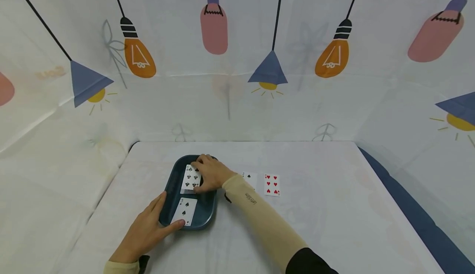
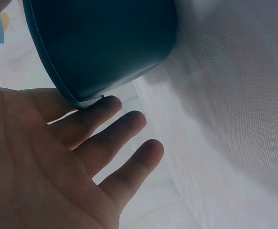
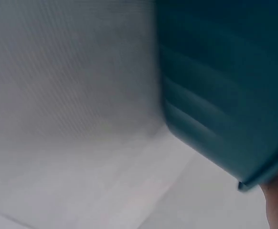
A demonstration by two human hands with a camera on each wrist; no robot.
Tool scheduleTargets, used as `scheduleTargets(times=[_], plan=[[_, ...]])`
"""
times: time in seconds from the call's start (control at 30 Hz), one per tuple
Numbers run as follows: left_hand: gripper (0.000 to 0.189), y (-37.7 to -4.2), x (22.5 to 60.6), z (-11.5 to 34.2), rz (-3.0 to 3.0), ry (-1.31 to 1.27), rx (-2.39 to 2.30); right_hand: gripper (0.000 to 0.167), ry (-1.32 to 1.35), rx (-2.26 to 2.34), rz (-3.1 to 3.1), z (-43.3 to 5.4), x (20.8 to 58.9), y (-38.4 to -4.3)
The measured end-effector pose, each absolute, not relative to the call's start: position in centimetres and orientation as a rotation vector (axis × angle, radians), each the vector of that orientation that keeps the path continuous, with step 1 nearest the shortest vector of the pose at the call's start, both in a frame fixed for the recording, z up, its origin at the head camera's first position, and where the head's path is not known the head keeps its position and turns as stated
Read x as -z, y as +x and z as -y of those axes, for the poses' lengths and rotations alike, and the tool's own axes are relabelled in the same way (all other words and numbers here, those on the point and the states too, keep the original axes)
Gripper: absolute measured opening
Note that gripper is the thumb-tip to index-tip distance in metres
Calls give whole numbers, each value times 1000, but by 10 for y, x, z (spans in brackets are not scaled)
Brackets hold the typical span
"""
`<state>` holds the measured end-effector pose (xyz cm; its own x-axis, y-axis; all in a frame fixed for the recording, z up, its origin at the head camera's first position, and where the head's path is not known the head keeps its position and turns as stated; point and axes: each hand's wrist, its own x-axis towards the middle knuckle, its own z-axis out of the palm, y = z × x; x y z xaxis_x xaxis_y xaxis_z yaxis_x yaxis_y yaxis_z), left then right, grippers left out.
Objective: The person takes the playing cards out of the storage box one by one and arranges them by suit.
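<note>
In the head view a dark teal tray [image 1: 205, 208] lies on the white table. My right hand [image 1: 212, 174] reaches over its far right side, its thumb and fingers pinching a club playing card [image 1: 190, 178] by the right side. A greyish strip shows just below that card's lower edge. Nearer me in the tray lies a three of spades [image 1: 184, 211]. My left hand [image 1: 144, 228] rests against the tray's near left corner, thumb over the near rim by the three of spades. The left wrist view shows its fingers [image 2: 115, 143] extended and spread along the tray wall [image 2: 101, 43].
A six of hearts [image 1: 272, 185] lies face up on the table [image 1: 334, 208] right of the tray. Beside it a two of spades [image 1: 250, 178] is partly covered by my right sleeve [image 1: 259, 216]. A white curtain [image 1: 237, 113] with printed lamps stands behind the table.
</note>
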<state>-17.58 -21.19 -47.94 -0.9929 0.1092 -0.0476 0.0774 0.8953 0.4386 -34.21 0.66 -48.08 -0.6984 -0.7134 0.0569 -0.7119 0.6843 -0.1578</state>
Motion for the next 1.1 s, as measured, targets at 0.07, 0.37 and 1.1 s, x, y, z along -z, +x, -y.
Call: scheduleTargets(times=[0.07, 0.37, 1.1], plan=[[117, -176, 479, 212, -2983, 142, -684, 90, -1229, 277, -2873, -9, 476, -341], [119, -176, 479, 211, -2978, 120, -660, 83, -1290, 274, -2885, -33, 450, -333], [120, -175, 480, 211, -2999, 130, -677, 84, -1219, 419, -2894, -118, 451, -324]])
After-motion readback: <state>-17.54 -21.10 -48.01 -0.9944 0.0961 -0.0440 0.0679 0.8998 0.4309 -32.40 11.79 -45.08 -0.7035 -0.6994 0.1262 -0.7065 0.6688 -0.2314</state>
